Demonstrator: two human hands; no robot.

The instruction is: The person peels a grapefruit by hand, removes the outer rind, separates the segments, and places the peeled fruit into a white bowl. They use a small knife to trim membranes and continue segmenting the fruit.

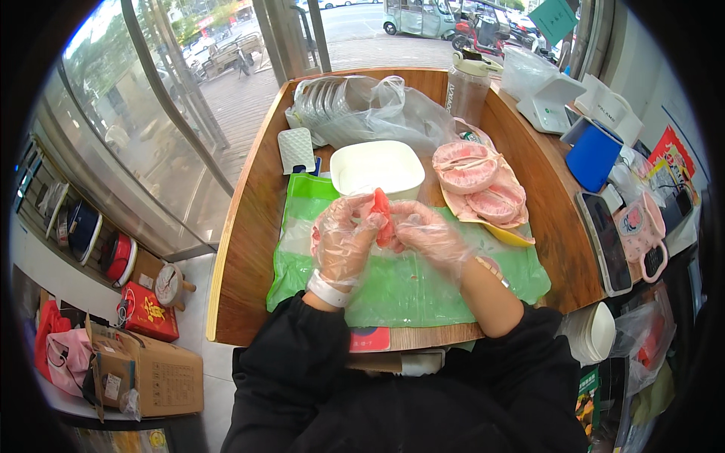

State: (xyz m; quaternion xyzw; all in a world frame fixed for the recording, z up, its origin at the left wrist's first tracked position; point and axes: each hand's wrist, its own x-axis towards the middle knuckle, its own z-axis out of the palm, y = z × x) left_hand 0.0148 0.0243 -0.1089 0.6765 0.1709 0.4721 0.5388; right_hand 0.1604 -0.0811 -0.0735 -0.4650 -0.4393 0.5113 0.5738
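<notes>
Both my hands wear clear plastic gloves and meet above a green plastic bag [391,303] spread on the wooden desk. A red pomelo segment [383,218] stands upright between them. My left hand [342,238] grips it with thumb and fingers, and pale pink peel or fruit shows at that hand's outer side, mostly hidden. My right hand [427,232] pinches the segment's right side; what its fingertips hold is partly covered. Just beyond my hands stands a white plastic tub [376,164], its visible inside plain white. To the right, pomelo halves [467,167] rest on thick peel [461,206].
Stacked clear lids in a plastic bag [368,116] lie at the back, beside a drink bottle [467,88]. A raised wooden side [249,226] borders the desk. On the right ledge are a phone [605,243], a pink mug [643,235] and a blue container [593,156].
</notes>
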